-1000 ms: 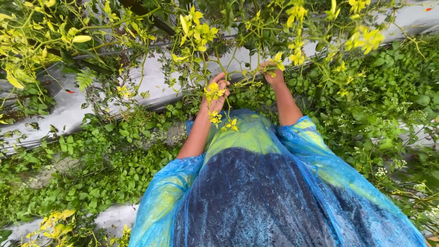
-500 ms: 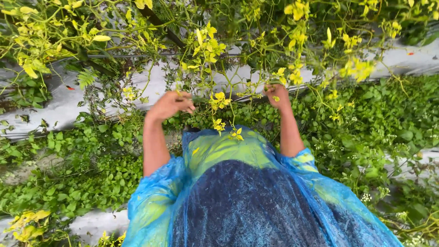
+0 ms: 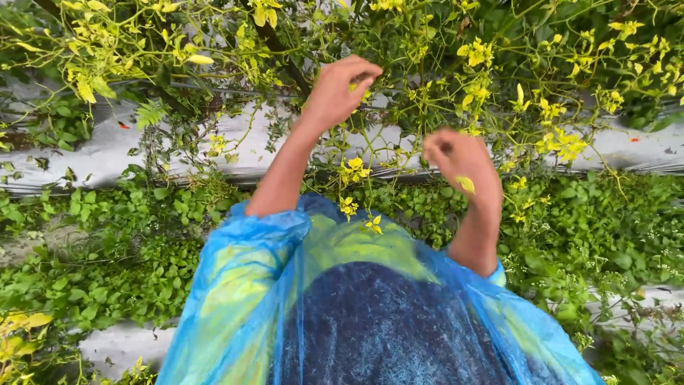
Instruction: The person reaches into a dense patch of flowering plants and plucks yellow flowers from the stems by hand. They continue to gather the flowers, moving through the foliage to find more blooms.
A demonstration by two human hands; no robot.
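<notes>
Among the thin green stems with yellowing leaves (image 3: 399, 114), our left hand (image 3: 335, 93) pinches shut on a stem high up; our right hand (image 3: 459, 160) hangs curled, a yellow leaf (image 3: 465, 185) against it, whether gripped we cannot tell. Seemingly mid-picking; the pinched stem likely needs a gentle tug.

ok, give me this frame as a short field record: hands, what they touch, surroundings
left hand: raised into the yellow-leaved stems, fingers curled; grip unclear
right hand: loosely closed, blurred, a yellow leaf on it
clothing: blue raincoat, sleeves at the elbows
ground: green weeds, grey plastic sheet
</notes>
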